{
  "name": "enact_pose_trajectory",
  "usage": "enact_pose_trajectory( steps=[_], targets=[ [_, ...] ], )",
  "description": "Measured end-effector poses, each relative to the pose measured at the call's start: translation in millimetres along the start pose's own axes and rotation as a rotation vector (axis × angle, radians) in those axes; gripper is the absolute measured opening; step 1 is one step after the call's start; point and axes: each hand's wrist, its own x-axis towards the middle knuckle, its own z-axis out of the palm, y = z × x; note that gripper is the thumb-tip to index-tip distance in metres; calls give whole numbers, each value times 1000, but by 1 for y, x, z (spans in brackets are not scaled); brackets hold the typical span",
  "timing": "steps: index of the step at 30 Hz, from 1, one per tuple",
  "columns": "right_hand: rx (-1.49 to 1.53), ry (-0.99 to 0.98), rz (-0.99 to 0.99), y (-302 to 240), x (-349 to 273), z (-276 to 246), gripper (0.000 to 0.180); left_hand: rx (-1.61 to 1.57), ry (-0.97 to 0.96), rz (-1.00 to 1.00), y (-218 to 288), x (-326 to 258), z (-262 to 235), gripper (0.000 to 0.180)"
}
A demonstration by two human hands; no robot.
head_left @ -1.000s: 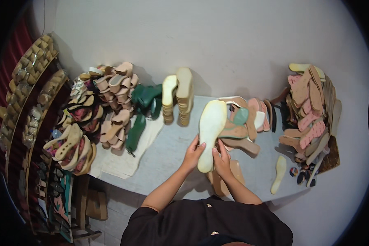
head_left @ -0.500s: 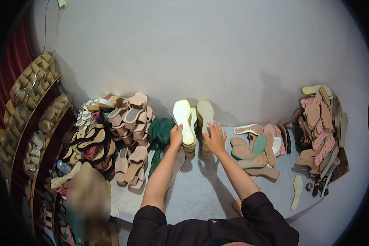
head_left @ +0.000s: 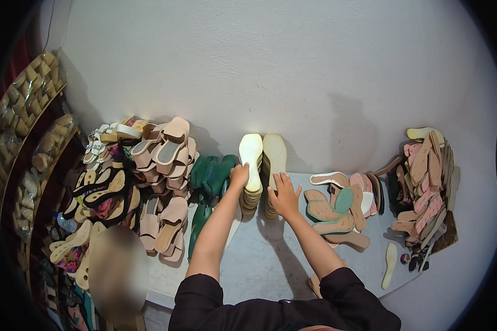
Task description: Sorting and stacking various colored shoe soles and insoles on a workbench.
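Two upright stacks of cream shoe soles stand side by side on the table, toes toward the wall. On the left stack (head_left: 251, 148), my left hand (head_left: 239, 176) grips the near side edge, thumb over the top sole; its other fingers are partly hidden. My right hand (head_left: 284, 196) lies open with fingers stretched out against the near right side of the right stack (head_left: 275, 151). Close by my left hand are dark green slippers (head_left: 211, 175). To the right of my right hand lies a loose heap of tan and green-edged soles (head_left: 328, 209).
Pink slide sandals (head_left: 171, 151) pile up on the left, beside black-strapped sandals (head_left: 107, 190). Curved shelves (head_left: 52, 129) with wrapped heels line the far left. At the right, a tall heap of pink and tan soles (head_left: 425, 165) leans near a single cream sole (head_left: 390, 266).
The top sole of the left stack, tilted out of line before, now lies squared on it. My left hand stayed on it; my right hand slid slightly nearer. The view shifted a little.
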Motion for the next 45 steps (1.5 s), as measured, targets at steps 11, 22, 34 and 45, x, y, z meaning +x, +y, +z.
enact_pose_trajectory(
  steps=[11, 22, 34, 45],
  targets=[
    [-5, 1, 10, 6, -2, 1, 51, -193, -78, 47, 25, -20, 6, 66],
    [-9, -2, 1, -4, -2, 2, 52, -86, -10, 82, 18, -12, 0, 76],
    [93, -79, 10, 4, 0, -6, 55, 126, 276, 496, 16, -117, 6, 110],
    [83, -130, 23, 10, -2, -11, 58, 80, 392, 659, -12, -122, 34, 80]
  ],
)
